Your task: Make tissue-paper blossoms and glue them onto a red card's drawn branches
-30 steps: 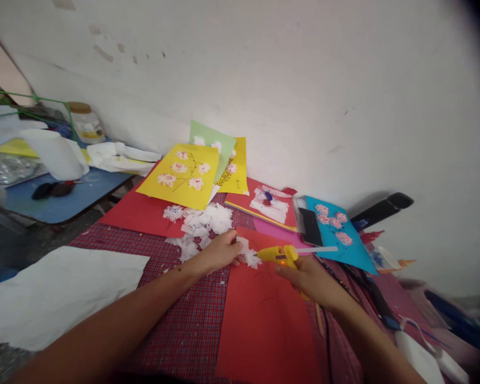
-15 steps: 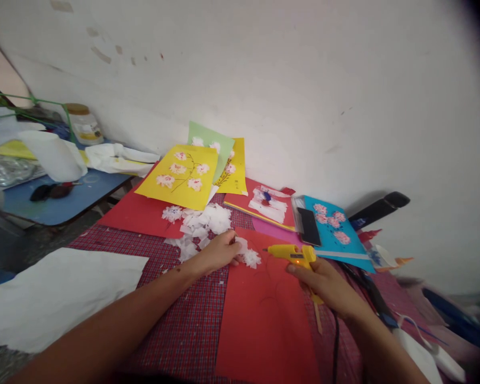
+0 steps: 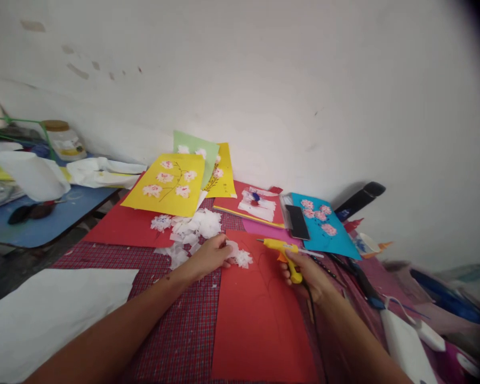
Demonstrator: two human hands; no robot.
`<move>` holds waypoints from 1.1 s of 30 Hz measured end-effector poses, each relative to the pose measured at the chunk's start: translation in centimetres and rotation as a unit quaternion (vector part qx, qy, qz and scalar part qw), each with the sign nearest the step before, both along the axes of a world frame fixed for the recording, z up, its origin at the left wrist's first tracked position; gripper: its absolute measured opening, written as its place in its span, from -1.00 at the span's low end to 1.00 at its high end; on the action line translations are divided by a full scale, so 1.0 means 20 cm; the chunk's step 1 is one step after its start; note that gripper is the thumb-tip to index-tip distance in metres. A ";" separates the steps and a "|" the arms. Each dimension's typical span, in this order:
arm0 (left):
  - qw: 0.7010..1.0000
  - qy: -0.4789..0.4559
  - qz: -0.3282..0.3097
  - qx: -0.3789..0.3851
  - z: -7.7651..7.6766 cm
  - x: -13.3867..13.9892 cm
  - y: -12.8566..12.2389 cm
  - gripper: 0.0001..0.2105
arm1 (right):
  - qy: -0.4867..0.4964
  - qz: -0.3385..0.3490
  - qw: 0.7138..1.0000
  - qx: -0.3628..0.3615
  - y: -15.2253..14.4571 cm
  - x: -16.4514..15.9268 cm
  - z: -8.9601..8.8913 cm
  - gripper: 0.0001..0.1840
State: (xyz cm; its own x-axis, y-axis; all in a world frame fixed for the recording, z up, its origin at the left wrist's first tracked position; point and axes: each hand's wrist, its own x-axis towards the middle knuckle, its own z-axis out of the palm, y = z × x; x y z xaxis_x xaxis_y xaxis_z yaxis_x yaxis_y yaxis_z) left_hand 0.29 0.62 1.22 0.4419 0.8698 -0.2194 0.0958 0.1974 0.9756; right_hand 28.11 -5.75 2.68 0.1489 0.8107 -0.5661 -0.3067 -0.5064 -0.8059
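My left hand (image 3: pixel 213 255) pinches a small piece of white tissue paper (image 3: pixel 232 248) at the upper left edge of a red paper sheet (image 3: pixel 260 330). Right beside the fingertips, a white paper flower (image 3: pixel 245 260) lies on the sheet. In my right hand (image 3: pixel 310 274) is a yellow hot glue gun (image 3: pixel 280 246), its nozzle directed left, a little above and to the right of the flower. A clear glue stick (image 3: pixel 312 253) sticks out from its back. Thin curved pencil lines run down the red sheet. Loose white paper pieces (image 3: pixel 200 226) are heaped beyond my left hand.
Yellow (image 3: pixel 172 178), green and blue sheets (image 3: pixel 328 237) with pinkish flowers lie at the back against the wall. A phone (image 3: pixel 298 222), a black bottle-like object (image 3: pixel 360 201) and a white power strip (image 3: pixel 408 346) are to the right. White paper (image 3: pixel 60 314) lies at left.
The view has turned a little to the right. My right hand has shifted its hold on the glue gun, whose nozzle has lifted slightly. My left hand still pinches paper by the flower.
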 end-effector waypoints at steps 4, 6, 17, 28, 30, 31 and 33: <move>1.000 -0.007 0.002 -0.001 -0.01 0.00 0.01 -0.87 | -0.029 0.027 0.999 -0.036 0.04 0.00 -0.02 -0.74; 1.000 -0.011 0.003 -0.002 -0.02 0.00 0.01 -0.86 | -0.080 0.050 0.995 -0.037 0.04 -0.01 -0.01 -0.71; 1.000 -0.007 -0.001 0.004 0.00 0.01 0.00 -0.84 | -0.358 0.125 0.917 0.125 0.07 0.02 0.07 -0.66; 1.000 -0.002 -0.005 0.007 -0.03 0.00 0.01 -0.86 | -0.592 0.262 0.735 0.204 0.04 -0.04 0.28 -0.76; 1.000 -0.002 -0.002 0.010 -0.03 0.00 0.01 -0.85 | -0.441 0.202 0.861 0.154 0.06 -0.01 0.23 -0.71; 1.000 -0.004 -0.002 0.009 -0.03 0.00 0.01 -0.84 | -0.362 0.163 0.910 0.121 0.07 0.00 0.19 -0.70; 1.000 -0.009 -0.004 0.004 -0.02 0.00 0.00 -0.83 | -0.274 0.125 0.950 0.080 0.09 0.01 0.11 -0.70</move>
